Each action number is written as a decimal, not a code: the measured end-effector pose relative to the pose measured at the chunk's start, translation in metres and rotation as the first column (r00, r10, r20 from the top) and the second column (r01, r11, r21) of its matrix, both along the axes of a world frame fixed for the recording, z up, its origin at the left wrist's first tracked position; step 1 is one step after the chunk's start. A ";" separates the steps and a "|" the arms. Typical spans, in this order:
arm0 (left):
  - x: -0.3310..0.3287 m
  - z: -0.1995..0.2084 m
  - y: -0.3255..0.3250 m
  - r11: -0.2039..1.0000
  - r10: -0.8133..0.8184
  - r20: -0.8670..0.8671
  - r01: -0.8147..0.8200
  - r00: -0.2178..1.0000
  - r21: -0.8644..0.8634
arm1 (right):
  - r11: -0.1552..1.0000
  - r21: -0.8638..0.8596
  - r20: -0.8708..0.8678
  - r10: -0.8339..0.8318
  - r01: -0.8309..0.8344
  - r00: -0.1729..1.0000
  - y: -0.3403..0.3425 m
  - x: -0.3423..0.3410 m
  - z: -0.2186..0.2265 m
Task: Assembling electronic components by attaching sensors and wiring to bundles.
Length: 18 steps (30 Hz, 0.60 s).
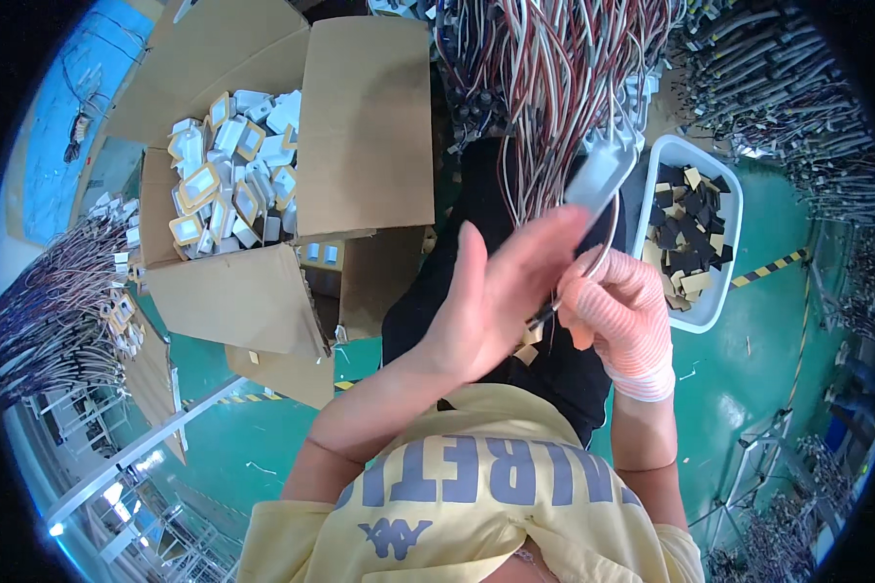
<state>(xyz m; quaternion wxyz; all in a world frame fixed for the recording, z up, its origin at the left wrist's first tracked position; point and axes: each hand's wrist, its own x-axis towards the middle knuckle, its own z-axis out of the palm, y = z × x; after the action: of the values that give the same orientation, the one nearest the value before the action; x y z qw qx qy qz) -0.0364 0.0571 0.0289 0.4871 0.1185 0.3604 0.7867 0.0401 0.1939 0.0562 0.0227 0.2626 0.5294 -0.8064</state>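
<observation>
My left hand (501, 291) is bare, its fingers stretched out flat and its thumb standing apart. The fingertips overlap the near end of a white plastic housing (603, 175); I cannot tell if they touch it. My right hand (622, 301), in a striped white and pink glove with bare fingertips, is pinched on a thin cable (608, 238). The cable curves down along the right side of the housing. A small black connector (542, 316) sticks out left of the right fingers, close to the left palm. The housing lies at the edge of a big wire bundle.
Several red, white and dark wires (554, 78) hang ahead over my dark-clothed lap. An open cardboard box (365, 126) of white housings stands at left. A white bin (734, 228) with black and tan pads stands at right. More cable bundles (787, 97) line both sides.
</observation>
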 end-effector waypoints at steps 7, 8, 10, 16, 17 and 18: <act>0.009 0.004 0.016 0.979 -0.036 0.238 -0.014 0.971 0.202 | 0.992 0.121 -0.001 -0.037 0.036 0.999 0.000 0.000 -0.005; 0.010 0.005 0.015 0.974 -0.032 0.220 -0.019 0.975 0.224 | 0.990 0.130 -0.018 -0.046 0.048 0.999 -0.001 0.001 -0.005; 0.011 0.002 0.013 0.976 -0.016 0.156 -0.019 0.988 0.218 | 0.989 0.137 -0.037 -0.055 0.060 0.998 -0.003 0.001 -0.004; 0.015 0.007 0.013 0.999 0.029 -0.017 -0.029 0.999 0.018 | 0.970 0.225 -0.103 -0.070 0.092 0.992 -0.009 0.002 -0.002; 0.014 0.008 0.011 0.996 0.010 -0.091 -0.018 0.996 -0.088 | 0.969 0.226 -0.103 -0.076 0.098 0.992 -0.008 0.002 -0.001; 0.013 0.006 0.010 0.996 0.004 -0.091 -0.012 0.996 -0.087 | 0.981 0.188 -0.058 -0.045 0.055 0.997 -0.007 0.001 0.000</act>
<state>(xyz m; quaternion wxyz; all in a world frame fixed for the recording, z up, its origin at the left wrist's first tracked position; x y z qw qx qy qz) -0.0236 0.0673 0.0353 0.4717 0.1311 0.4167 0.7659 0.0414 0.1873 0.0562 -0.0367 0.2552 0.5975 -0.7593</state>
